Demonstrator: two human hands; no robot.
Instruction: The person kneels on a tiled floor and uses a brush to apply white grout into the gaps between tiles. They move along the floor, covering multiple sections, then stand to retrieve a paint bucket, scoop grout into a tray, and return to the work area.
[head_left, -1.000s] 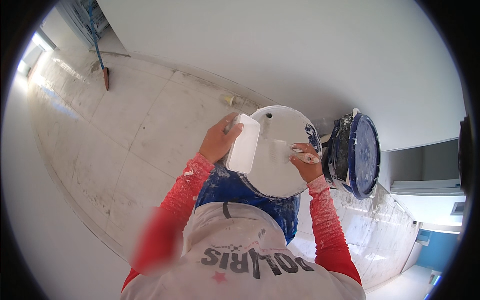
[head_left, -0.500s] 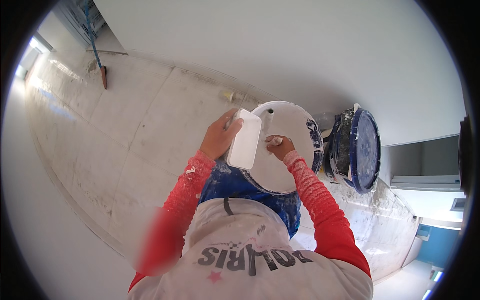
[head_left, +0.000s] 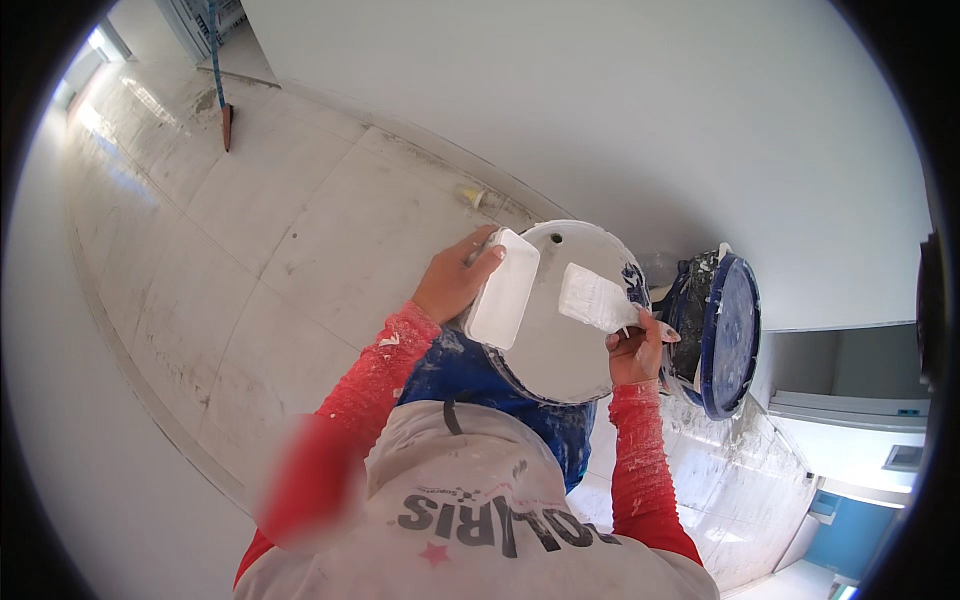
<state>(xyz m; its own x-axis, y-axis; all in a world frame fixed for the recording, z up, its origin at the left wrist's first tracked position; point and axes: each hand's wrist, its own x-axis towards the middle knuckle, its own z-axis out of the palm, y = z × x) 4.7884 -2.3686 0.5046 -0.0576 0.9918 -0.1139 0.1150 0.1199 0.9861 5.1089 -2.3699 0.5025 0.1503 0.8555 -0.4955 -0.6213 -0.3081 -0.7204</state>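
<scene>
My left hand [head_left: 460, 275] grips a white rectangular tray [head_left: 507, 290] by its side, thumb over the rim, at the left edge of a large round bucket [head_left: 512, 378]. White paste [head_left: 560, 355] fills the bucket, and a small dark round spot shows near its far side. In my closed right hand [head_left: 635, 352] is the handle of a putty knife [head_left: 594, 298]. Its wide flat blade, coated in white, points left above the paste, apart from the tray. The paste hides the bucket's inside.
A second bucket with a blue lid [head_left: 732, 335] stands close on the right, smeared with white. Beyond both buckets rises a pale wall [head_left: 600, 110]. A small yellowish cup [head_left: 473, 195] lies at the wall's foot. Far left, a blue-handled tool [head_left: 226, 125] leans on the tiled floor [head_left: 300, 200].
My right hand has moved right and lifted the putty knife, so its white-coated blade now shows above the paste. The left hand still holds the tray at the bucket's edge.
</scene>
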